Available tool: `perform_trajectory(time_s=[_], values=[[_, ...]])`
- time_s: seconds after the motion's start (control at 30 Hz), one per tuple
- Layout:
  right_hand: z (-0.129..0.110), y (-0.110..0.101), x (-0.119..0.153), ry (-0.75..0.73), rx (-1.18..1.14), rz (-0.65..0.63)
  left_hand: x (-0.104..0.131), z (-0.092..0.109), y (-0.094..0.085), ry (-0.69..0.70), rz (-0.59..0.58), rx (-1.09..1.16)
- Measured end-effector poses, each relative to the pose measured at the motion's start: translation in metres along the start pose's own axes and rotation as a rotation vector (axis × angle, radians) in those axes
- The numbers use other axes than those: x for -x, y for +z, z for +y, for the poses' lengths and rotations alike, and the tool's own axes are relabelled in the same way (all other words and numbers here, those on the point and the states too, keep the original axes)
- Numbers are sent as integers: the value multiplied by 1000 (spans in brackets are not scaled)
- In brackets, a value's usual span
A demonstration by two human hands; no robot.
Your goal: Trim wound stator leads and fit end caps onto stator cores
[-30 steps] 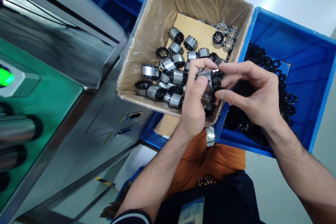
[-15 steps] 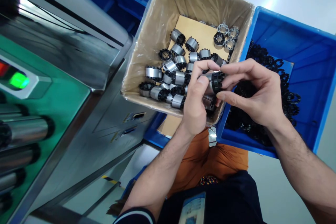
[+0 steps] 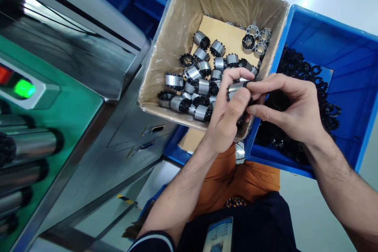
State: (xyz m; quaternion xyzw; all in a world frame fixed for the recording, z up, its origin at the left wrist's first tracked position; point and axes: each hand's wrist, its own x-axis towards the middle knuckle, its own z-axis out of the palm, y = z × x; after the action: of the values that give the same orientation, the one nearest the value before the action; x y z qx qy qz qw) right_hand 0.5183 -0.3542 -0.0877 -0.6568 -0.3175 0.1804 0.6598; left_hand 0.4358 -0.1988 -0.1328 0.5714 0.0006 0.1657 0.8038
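Observation:
Over the lined box, my left hand (image 3: 226, 116) is wrapped round a stator core (image 3: 236, 86), a silver metal cylinder. Its thumb lies across the core and hides much of it. From the right, my right hand (image 3: 286, 108) pinches the core's end between thumb and fingers; the black toothed end piece there is mostly covered. Beneath the hands, several similar silver cores with black toothed ends, such as one stator core (image 3: 174, 81), lie loose in the cardboard box (image 3: 165, 31).
A blue bin (image 3: 351, 71) full of black plastic rings (image 3: 304, 65) stands right of the box. Bare metal rings (image 3: 260, 49) sit in the box's far right corner. At left is a green machine panel (image 3: 73, 114) with metal cylinders and a green-lit button (image 3: 24, 88).
My left thumb has moved right and over the core, toward its black end. My right fingers have closed further over that end, so less of it shows.

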Motion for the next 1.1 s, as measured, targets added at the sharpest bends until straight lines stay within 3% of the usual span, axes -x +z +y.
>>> perform_trajectory(time_s=[0.1, 0.17, 0.27, 0.33, 0.43, 0.6, 0.7, 0.8, 0.97, 1.1], values=[[0, -5, -2, 53, -99, -7, -5, 9, -17, 200, -48, -258], [-1, -8, -4, 90, -204, 26, -10, 17, -36, 242, -63, -480], [-7, -7, -6, 213, -394, 131, -19, 22, -62, 294, 35, -706], [-11, -3, -5, 305, -499, 138, -21, 18, -67, 399, 132, -668], [-13, 5, -4, 337, -495, 124, -17, 4, -50, 391, 161, -414], [-10, 9, -4, 217, -333, 132, -6, -4, -4, -28, 183, 24], [-12, 7, -3, 170, -233, 69, -5, 4, 7, -191, 205, 135], [-14, 6, -2, 154, -124, 21, -3, 8, 8, -204, 197, 89], [-5, 10, 2, 69, -30, 119, 2, -1, 6, -138, 154, 46], [5, 11, 4, -29, 61, 99, 4, -1, 5, -150, 148, 56]])
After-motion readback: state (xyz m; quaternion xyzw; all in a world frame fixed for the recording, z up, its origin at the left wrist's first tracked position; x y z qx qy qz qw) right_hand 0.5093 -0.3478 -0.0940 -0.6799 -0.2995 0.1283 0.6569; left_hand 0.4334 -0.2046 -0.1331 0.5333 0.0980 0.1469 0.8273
